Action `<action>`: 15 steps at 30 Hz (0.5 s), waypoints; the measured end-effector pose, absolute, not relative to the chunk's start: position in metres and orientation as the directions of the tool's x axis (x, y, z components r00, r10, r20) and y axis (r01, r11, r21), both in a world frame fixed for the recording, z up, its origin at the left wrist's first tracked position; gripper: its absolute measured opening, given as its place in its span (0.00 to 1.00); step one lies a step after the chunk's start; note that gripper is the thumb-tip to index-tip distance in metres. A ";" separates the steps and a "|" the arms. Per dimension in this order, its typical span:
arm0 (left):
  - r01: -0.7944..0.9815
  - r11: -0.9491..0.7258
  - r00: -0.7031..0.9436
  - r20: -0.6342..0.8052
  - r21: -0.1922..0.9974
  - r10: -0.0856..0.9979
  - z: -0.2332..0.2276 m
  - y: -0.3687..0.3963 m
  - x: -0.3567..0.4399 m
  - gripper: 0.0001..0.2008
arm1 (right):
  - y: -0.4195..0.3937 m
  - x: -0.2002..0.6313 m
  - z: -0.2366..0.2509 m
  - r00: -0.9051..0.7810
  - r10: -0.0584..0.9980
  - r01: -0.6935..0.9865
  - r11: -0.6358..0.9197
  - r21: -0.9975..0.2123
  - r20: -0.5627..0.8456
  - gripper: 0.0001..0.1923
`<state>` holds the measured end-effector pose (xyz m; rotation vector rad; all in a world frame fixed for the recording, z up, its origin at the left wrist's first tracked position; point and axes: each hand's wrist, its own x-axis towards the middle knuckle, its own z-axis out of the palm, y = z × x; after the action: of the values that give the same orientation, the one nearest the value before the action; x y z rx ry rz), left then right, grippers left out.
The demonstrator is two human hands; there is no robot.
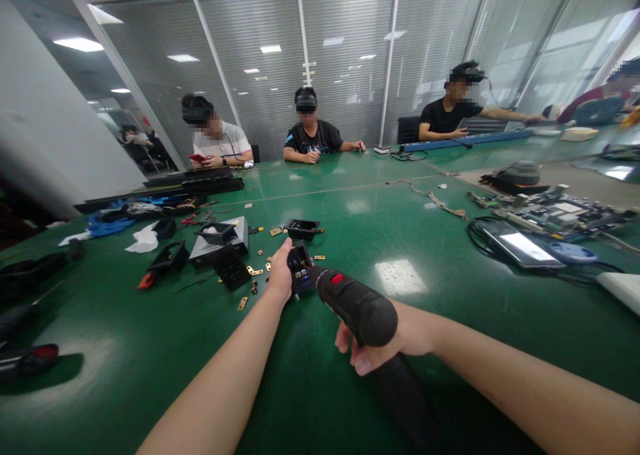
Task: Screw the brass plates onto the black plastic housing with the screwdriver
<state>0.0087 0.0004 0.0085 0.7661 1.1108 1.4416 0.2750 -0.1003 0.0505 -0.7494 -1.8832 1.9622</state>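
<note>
My left hand (pixel 281 273) is closed on the side of a small black plastic housing (pixel 301 268), which has metal parts inside. A black cordless drill (pixel 356 303) with a red switch on top is gripped in my right hand (pixel 373 348). The drill's front end points at the housing; whether its tip touches anything inside I cannot make out. Just beyond the housing lies another black housing (pixel 303 229) with brass-coloured pieces at its ends. Several small brass plates (pixel 243 303) are scattered left of my left hand, near a black square part (pixel 231 268).
A grey box (pixel 220 242) with a black frame on it stands to the left. Further left lie a black frame with an orange end (pixel 163 263) and a blue glove (pixel 107 225). A phone-like device (pixel 520 244) and circuit boards (pixel 565 212) are at right. Several people sit across the table.
</note>
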 end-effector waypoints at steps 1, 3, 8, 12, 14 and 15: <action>-0.365 0.050 -0.182 -0.123 0.930 0.976 0.008 0.001 0.008 0.29 | -0.100 0.275 0.051 -0.812 0.564 0.128 -0.077 -0.989 -0.149 0.32; -0.358 0.056 -0.178 -0.127 0.932 0.976 0.007 0.001 0.008 0.30 | -0.101 0.275 0.052 -0.813 0.562 0.134 -0.077 -0.988 -0.154 0.32; -0.352 0.057 -0.175 -0.125 0.934 0.977 0.003 0.004 0.004 0.31 | -0.100 0.274 0.052 -0.818 0.553 0.130 -0.083 -0.988 -0.154 0.32; -0.355 0.055 -0.178 -0.125 0.933 0.976 0.003 0.004 0.004 0.30 | -0.099 0.274 0.050 -0.823 0.549 0.128 -0.071 -0.989 -0.146 0.32; -0.351 0.054 -0.177 -0.122 0.935 0.977 0.004 0.004 0.005 0.30 | -0.098 0.274 0.050 -0.825 0.548 0.125 -0.060 -0.990 -0.138 0.33; -0.348 0.052 -0.178 -0.120 0.936 0.977 0.004 0.004 0.005 0.30 | -0.098 0.274 0.049 -0.826 0.547 0.126 -0.055 -0.991 -0.135 0.32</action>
<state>0.0054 0.0038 0.0044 0.7849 1.1229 1.4292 0.2743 -0.0980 0.0493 -0.7199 -1.9197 1.9526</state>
